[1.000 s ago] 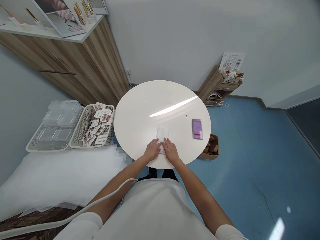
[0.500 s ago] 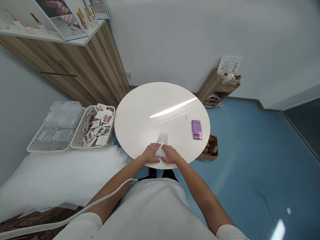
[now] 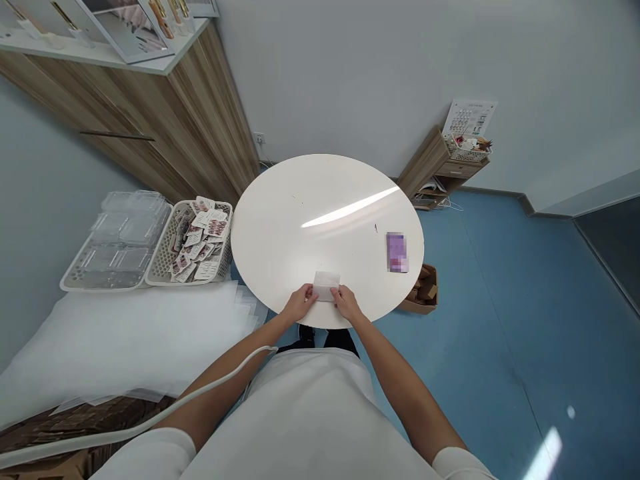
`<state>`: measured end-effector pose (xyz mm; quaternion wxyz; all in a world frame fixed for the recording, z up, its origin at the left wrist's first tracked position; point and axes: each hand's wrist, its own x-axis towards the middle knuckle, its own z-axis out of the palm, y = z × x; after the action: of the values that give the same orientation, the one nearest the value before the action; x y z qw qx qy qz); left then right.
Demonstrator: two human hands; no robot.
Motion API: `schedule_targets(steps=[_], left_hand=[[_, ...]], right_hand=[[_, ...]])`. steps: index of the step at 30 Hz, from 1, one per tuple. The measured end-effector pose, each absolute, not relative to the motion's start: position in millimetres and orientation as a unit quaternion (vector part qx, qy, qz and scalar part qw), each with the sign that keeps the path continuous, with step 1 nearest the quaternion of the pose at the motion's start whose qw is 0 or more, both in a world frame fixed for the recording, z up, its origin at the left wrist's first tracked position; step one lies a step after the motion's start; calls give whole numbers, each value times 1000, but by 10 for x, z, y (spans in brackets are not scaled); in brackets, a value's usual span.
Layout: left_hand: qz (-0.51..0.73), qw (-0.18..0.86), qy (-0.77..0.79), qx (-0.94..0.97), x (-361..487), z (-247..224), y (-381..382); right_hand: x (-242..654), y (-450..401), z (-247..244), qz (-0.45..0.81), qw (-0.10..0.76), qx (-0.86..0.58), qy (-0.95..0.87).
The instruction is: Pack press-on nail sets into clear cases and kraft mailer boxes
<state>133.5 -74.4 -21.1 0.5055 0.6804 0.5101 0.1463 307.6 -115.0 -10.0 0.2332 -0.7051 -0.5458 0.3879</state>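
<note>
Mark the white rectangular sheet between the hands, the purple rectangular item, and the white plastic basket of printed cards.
White rectangular sheet point(image 3: 327, 281): head view, its uncovered middle.
Purple rectangular item point(image 3: 397, 252): head view, its middle.
White plastic basket point(image 3: 161, 263): head view, bare left wall.

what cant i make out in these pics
All in the head view:
White sheet between left hand and right hand: any contents, hidden by its own layers.
Purple item: its print, blurred into blocks.
Cards in the basket: wording, too small.
Cardboard box: one side, hidden by the table.
Framed picture: top, cut off by the upper edge.
</note>
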Motion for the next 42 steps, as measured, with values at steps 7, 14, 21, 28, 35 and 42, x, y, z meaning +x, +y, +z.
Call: schedule_targets(steps=[7,14,21,28,35,42], left_hand=[[160,486,579,635,1470,-239,-729],[149,391,656,628,1567,-218,-716],[144,436,695,553,1450,-171,-737],[133,496,711,481,1424,-213,-921],[196,461,706,501,1546,-137,-1071],[177,433,624,626,1601,-146,-1064]], right_hand=[[3037,-1146,-168,365,217,-764,-486],[3157,-1103,-184,347,229,-755,-506],[3292,-1252,-161,418,232,-711,-516],[3490,-1331,-130,526,231,-676,-461],[3467,-1255,7,595,267,-658,-376],[3280,-1188,83,635,259,-612,-393]])
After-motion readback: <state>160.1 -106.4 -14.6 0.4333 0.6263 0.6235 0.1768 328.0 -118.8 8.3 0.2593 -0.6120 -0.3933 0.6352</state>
